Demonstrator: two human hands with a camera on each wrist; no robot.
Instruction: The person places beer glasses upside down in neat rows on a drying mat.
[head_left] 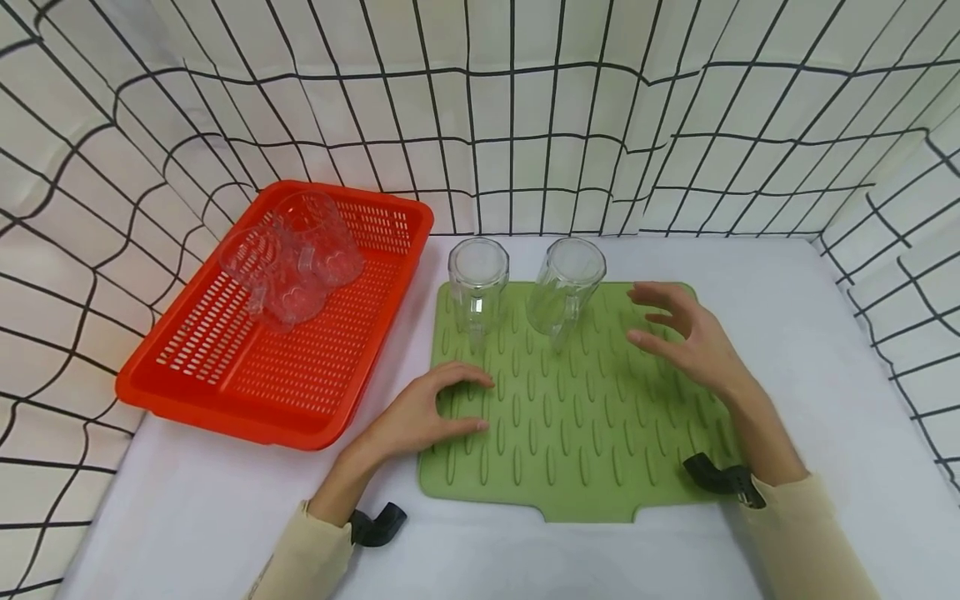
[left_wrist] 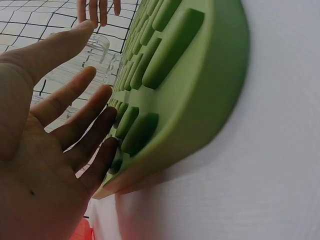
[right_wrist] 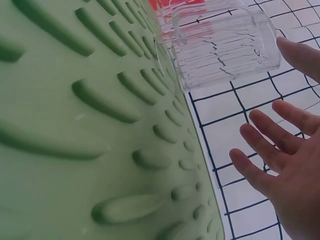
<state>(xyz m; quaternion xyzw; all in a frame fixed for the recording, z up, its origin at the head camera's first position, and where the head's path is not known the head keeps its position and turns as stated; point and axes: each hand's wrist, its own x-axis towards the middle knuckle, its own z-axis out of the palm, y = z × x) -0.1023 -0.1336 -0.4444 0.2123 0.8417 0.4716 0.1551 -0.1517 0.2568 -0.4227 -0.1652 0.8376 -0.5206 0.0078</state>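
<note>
Two clear glass mugs stand near the far edge of a green ridged drying mat (head_left: 592, 442): the left mug (head_left: 478, 275) and the right mug (head_left: 566, 287), each with its handle toward me. Over the mat's left edge hovers my left hand (head_left: 420, 408), fingers relaxed and holding nothing. My right hand (head_left: 690, 337) hangs over the mat's right side, thumb and fingers apart, to the right of the right mug. In the right wrist view a glass mug (right_wrist: 225, 45) appears beyond the spread fingers (right_wrist: 270, 135). The left wrist view shows an empty palm (left_wrist: 45, 165) beside the mat.
A red plastic basket (head_left: 300, 392) lies at the left with several clear glass mugs (head_left: 300, 258) in its far part. Black-lined grid fabric (head_left: 525, 108) rises behind and along both sides. A white cloth (head_left: 480, 558) covers the table.
</note>
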